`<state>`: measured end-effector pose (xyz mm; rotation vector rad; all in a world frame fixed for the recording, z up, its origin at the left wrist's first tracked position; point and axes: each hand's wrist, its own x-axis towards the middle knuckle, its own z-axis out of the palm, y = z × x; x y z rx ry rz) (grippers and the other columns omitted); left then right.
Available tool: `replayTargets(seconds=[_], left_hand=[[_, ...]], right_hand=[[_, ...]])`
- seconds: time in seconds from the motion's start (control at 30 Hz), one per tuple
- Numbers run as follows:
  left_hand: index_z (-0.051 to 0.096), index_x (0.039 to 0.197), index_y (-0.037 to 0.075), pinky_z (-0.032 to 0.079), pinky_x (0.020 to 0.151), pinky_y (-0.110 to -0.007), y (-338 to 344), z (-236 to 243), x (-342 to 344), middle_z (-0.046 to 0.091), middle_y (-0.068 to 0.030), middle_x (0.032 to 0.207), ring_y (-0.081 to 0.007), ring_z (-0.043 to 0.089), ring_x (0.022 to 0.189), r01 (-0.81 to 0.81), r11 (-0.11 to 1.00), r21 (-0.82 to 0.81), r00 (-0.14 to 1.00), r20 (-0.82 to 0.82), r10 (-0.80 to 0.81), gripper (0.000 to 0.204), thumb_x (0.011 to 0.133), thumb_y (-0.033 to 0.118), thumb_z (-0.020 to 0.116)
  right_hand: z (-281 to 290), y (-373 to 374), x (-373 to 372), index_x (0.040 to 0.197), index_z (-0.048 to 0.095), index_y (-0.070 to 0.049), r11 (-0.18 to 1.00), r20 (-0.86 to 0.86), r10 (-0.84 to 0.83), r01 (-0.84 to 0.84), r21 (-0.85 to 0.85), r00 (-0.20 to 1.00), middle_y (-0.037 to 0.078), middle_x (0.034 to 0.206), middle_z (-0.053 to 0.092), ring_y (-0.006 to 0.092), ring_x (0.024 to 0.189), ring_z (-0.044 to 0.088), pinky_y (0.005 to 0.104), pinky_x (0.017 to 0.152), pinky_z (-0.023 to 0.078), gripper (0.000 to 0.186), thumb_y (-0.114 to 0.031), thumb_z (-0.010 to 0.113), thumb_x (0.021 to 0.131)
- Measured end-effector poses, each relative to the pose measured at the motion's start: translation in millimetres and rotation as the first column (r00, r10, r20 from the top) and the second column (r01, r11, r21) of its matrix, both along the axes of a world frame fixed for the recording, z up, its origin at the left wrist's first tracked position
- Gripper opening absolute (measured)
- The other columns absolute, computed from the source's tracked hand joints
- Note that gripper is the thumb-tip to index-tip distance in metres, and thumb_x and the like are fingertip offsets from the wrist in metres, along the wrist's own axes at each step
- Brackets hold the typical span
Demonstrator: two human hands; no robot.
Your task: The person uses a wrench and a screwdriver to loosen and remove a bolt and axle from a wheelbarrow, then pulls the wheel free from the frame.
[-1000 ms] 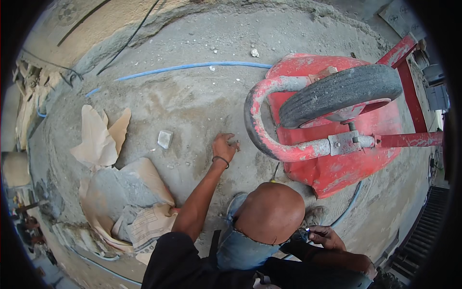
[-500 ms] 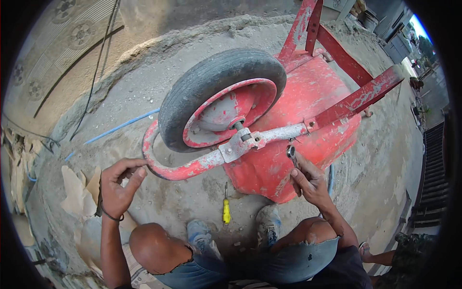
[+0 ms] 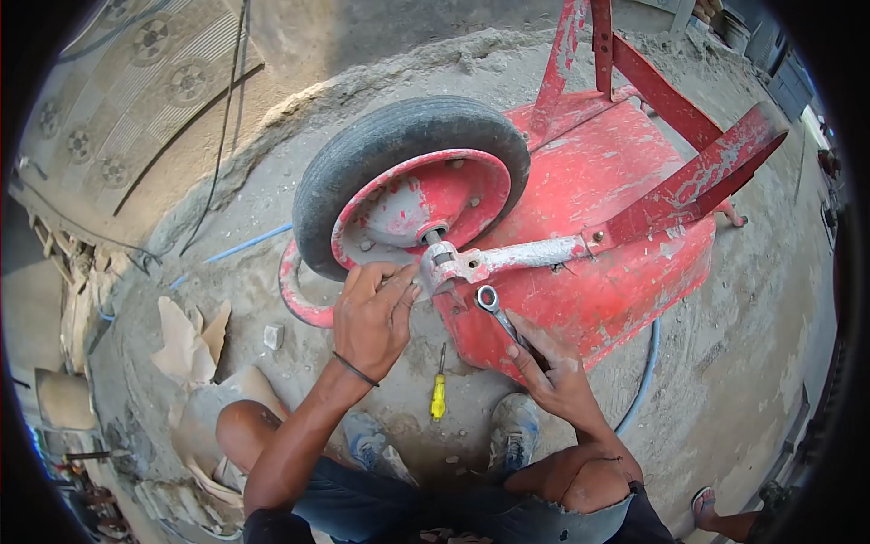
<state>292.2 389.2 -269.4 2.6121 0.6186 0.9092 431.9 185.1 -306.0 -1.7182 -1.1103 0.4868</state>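
An upturned red wheelbarrow (image 3: 625, 172) lies in front of me with its black-tyred wheel (image 3: 399, 136) raised. My left hand (image 3: 373, 317) is at the metal axle bracket (image 3: 444, 265), fingers bent and drawn together against its lower left side. Whatever those fingertips pinch is hidden behind them. In my right hand (image 3: 548, 367) is a silver ring wrench (image 3: 497, 311), gripped by its handle. Its ring end points up toward the frame tube (image 3: 530, 254), just below and apart from it. An open bolt hole shows in the bracket beside the axle.
A yellow-handled screwdriver (image 3: 439, 394) lies on the ground between my shoes. Torn cardboard (image 3: 188, 340) and a small pale block (image 3: 273, 337) are at the left. A blue hose (image 3: 642, 381) runs out beneath the barrow. Another person's foot (image 3: 702, 508) shows at the lower right.
My left hand has moved right, from the curved front tube to the axle bracket. My right hand has come lower and left with the wrench, whose ring now shows more fully.
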Motion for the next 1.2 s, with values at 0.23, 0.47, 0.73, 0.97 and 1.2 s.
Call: replayTargets(seconds=[0.23, 0.47, 0.73, 0.97, 1.2], left_hand=[[0.071, 0.095, 0.005, 0.047, 0.069, -0.035, 6.7, -7.5, -1.2, 0.064, -0.0076, 0.09, -0.0255, 0.058, 0.083, 0.032, 0.991, 0.131, 0.996, -0.09, -0.02, 0.021, 0.074, 0.002, 0.072], [0.065, 0.097, 0.005, 0.045, 0.07, -0.038, -78.1, -77.3, -14.9, 0.061, -0.0113, 0.095, -0.0264, 0.057, 0.081, -0.296, 0.938, -0.18, 0.92, 0.212, 0.33, 0.02, 0.078, 0.005, 0.071], [0.066, 0.101, 0.004, 0.048, 0.069, -0.031, -98.6, -240.4, -31.4, 0.064, -0.0099, 0.089, -0.0184, 0.058, 0.075, -0.369, 0.537, -0.759, 0.906, -0.164, 0.39, 0.027, 0.079, 0.017, 0.075], [0.064, 0.099, 0.003, 0.051, 0.073, -0.034, -104.3, -256.7, -49.6, 0.065, -0.0107, 0.091, -0.0207, 0.061, 0.078, -0.481, 0.658, -0.579, 0.871, -0.4, 0.284, 0.035, 0.072, 0.02, 0.081], [0.062, 0.093, 0.003, 0.052, 0.072, -0.04, -98.5, -284.8, -63.6, 0.067, -0.015, 0.083, -0.0313, 0.066, 0.078, -0.481, 0.774, -0.412, 0.821, -0.523, 0.231, 0.032, 0.07, 0.016, 0.08]], right_hand=[[7.5, 3.9, -13.9, 0.13, 0.055, -0.005, 0.989, -0.023, 0.143, -0.143, -0.02, 0.989, 0.019, 0.089, 0.063, 0.0258, 0.078, 0.063, 0.0332, 0.07, 0.048, 0.04, -0.005, 0.06, 0.091], [-41.4, -24.5, 3.6, 0.117, 0.062, -0.002, 0.992, -0.481, -0.123, 0.123, -0.032, 0.868, -0.001, 0.08, 0.059, 0.003, 0.071, 0.047, 0.0231, 0.058, 0.04, 0.029, -0.017, 0.064, 0.093], [-51.5, -17.6, -10.6, 0.118, 0.061, -0.002, 0.991, -0.473, -0.12, 0.13, -0.011, 0.873, -0.006, 0.07, 0.046, 0.0011, 0.06, 0.037, 0.0199, 0.053, 0.031, 0.029, -0.015, 0.064, 0.093], [-82.9, -11.9, -16.0, 0.097, 0.064, -0.002, 0.993, -0.598, -0.089, 0.024, -0.115, 0.796, -0.008, 0.062, 0.046, 0.0019, 0.056, 0.038, 0.0223, 0.051, 0.031, 0.019, -0.019, 0.069, 0.089], [-170.6, 10.7, -66.3, 0.089, 0.066, 0.0, 0.983, -0.535, -0.179, 0.13, -0.129, 0.826, -0.005, 0.068, 0.054, 0.0042, 0.062, 0.045, 0.0236, 0.055, 0.038, 0.023, -0.023, 0.072, 0.087]])
